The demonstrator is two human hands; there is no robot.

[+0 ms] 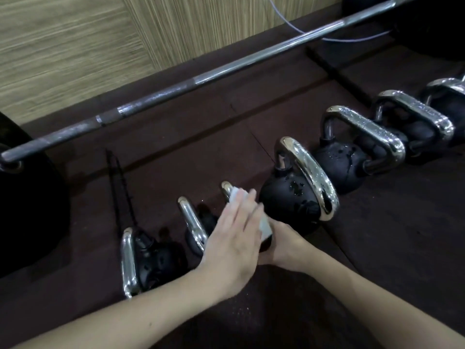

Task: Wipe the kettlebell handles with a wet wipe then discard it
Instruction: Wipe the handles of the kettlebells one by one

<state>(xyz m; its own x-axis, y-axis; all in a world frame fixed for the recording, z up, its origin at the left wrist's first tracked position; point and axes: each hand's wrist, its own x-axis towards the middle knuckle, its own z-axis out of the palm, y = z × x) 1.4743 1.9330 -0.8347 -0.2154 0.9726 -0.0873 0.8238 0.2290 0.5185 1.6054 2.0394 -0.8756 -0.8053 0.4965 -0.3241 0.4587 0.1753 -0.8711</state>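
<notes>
Kettlebells stand in a diagonal row on the dark floor mat [377, 235], running from the lower left up to the right edge, each a black ball with a chrome handle. The nearest kettlebell [156, 263] sits at the lower left; a second kettlebell [198, 227] stands just beside it, and the third kettlebell [227, 188] is almost wholly covered by the hands, only the far end of its handle showing. Beyond it come a fourth kettlebell [289, 197], a fifth kettlebell [339, 165] and more toward the right edge, their handles and bodies speckled with drops.

The left hand [234, 238] reaches in from the lower left with fingers stretched out and laid flat over the wipe [237, 193], a white folded piece pressed on the third handle. The wipe shows at the fingertips and again as a pale edge under the palm's right side. The hand presses rather than closes around it.

The right hand [284, 245] comes in from the lower right and lies low behind the left hand, close against the third kettlebell's body. Its fingers are hidden, so whether it grips the kettlebell or merely rests there cannot be told.

A long barbell [201, 80] lies on the mat behind the row, parallel to it, with a dark plate [27, 210] at its left end. A wood-grain wall [75, 46] rises behind, and a pale cable [289, 23] loops down along it to the floor.
</notes>
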